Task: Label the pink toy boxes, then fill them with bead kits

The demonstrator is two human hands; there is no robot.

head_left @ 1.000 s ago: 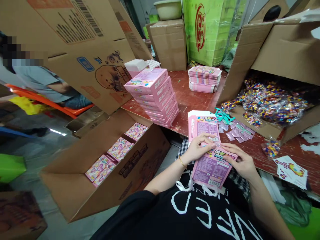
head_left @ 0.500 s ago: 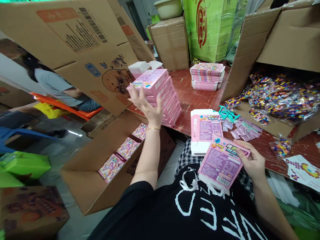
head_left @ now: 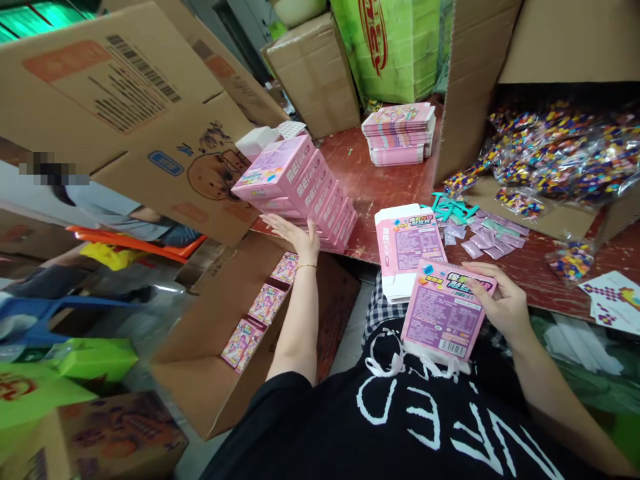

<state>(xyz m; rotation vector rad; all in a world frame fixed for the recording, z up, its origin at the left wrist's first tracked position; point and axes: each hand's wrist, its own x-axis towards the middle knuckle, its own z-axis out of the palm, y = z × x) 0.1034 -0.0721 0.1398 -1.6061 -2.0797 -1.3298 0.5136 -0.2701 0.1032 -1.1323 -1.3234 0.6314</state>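
My right hand [head_left: 501, 305] grips a closed pink box [head_left: 443, 316] by its right edge, holding it above my lap. My left hand [head_left: 296, 236] reaches out with fingers stretched flat against the bottom of a tall, leaning stack of pink boxes [head_left: 300, 193] at the table's front left corner. A pile of flat unfolded pink cartons [head_left: 407, 248] lies on the red table [head_left: 520, 270] just beyond the held box. Small pink and green sachets [head_left: 480, 237] and teal plastic pieces [head_left: 447, 210] lie to the right of that pile.
An open cardboard box [head_left: 220, 333] on the floor at left holds rows of pink boxes. A big carton [head_left: 553, 133] lying on its side at the right is full of bags of coloured pieces. Another stack of flat cartons [head_left: 397, 133] sits further back. Another person [head_left: 115, 213] sits at far left.
My left hand let go of the pink box, reached to the stack and has dropped from its top to its base. My right hand alone keeps the box.
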